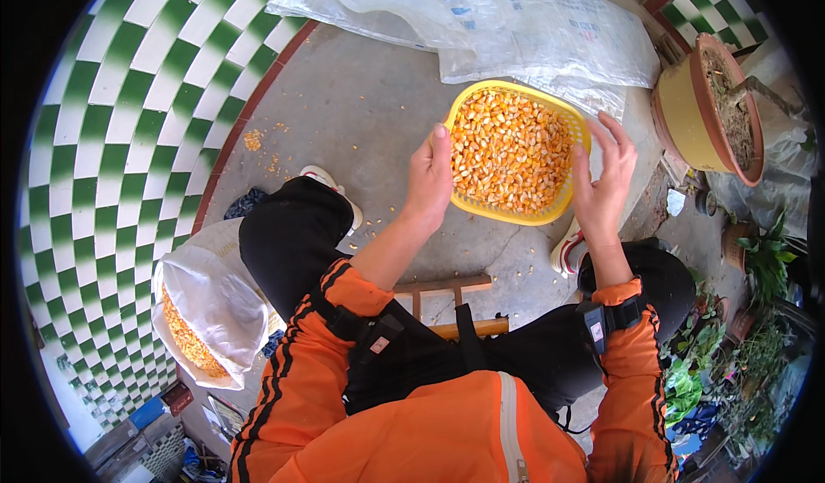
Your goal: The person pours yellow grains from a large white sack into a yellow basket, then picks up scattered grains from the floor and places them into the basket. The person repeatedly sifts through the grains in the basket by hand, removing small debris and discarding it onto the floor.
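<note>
A yellow plastic basket (501, 217) full of corn kernels (512, 151) is in front of me, above the concrete floor. My left hand (433, 173) grips its left side, the thumb at the rim and the fingers hidden behind the wall. Along the right side is my right hand (602, 177), its fingers spread and raised; the thumb is near the rim, and whether it touches I cannot tell. An open white woven sack (213, 283) holding more kernels (187, 341) stands at the left, beside my knee.
Clear plastic sheeting (548, 25) with printing lies beyond the basket. A potted plant (693, 109) stands at the right, with leafy plants (767, 257) below. A green and white tiled wall (135, 128) rises at the left. Loose kernels (253, 139) are scattered on the floor. A wooden frame (445, 284) is between my legs.
</note>
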The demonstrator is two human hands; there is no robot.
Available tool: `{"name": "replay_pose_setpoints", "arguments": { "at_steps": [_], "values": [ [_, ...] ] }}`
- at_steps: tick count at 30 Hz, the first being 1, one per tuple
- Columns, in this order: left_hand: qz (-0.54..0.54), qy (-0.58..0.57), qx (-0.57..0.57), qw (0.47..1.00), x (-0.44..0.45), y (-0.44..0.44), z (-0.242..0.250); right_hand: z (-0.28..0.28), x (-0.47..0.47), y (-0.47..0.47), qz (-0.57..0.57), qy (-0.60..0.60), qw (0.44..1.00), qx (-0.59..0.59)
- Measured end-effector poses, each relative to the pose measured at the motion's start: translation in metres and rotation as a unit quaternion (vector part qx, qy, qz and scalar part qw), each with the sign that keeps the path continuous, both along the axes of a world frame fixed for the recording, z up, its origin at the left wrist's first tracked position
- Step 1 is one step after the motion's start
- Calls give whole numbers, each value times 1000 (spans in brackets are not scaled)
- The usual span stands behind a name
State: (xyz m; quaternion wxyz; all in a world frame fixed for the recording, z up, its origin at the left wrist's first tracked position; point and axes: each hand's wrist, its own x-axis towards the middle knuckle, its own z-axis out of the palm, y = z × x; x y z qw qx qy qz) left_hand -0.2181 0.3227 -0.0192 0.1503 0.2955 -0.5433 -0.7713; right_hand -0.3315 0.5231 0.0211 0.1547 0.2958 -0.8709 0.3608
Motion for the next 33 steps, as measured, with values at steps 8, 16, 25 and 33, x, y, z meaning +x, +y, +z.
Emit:
{"name": "replay_pose_setpoints", "arguments": {
  "at_steps": [8, 16, 25, 33],
  "values": [
    [-9, -12, 21, 1000, 3, 9, 0, -8, 4, -6, 7, 73, 981, 181],
    [-9, -16, 30, 999, 4, 7, -6, -4, 4, -2, 56, -10, 988, 146],
    [-4, -6, 40, 999, 1, 0, -8, 7, -1, 6, 48, 56, 993, 90],
    [12, -2, 56, 998, 0, 3, -6, 5, 10, -8, 116, 62, 982, 138]
  ]
}}
